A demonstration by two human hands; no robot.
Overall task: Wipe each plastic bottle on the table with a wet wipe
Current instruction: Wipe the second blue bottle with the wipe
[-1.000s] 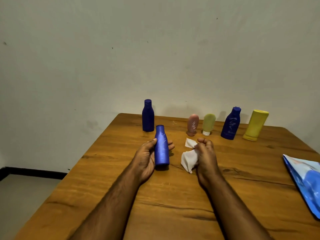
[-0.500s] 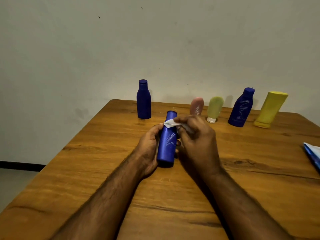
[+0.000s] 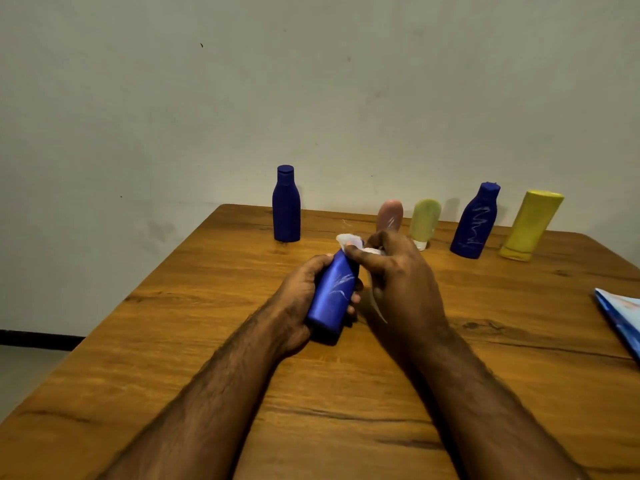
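Fingers of left hand [image 3: 304, 299] clasp blue bottle [image 3: 332, 296]; right hand [image 3: 401, 285] pinches wet wipe [image 3: 349, 241] at its top.

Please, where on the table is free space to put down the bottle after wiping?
The table is bare left of the left hand, below the dark blue bottle. Also bare: between the right hand and the blue packet. The far edge is crowded from the pink bottle to the yellow bottle.
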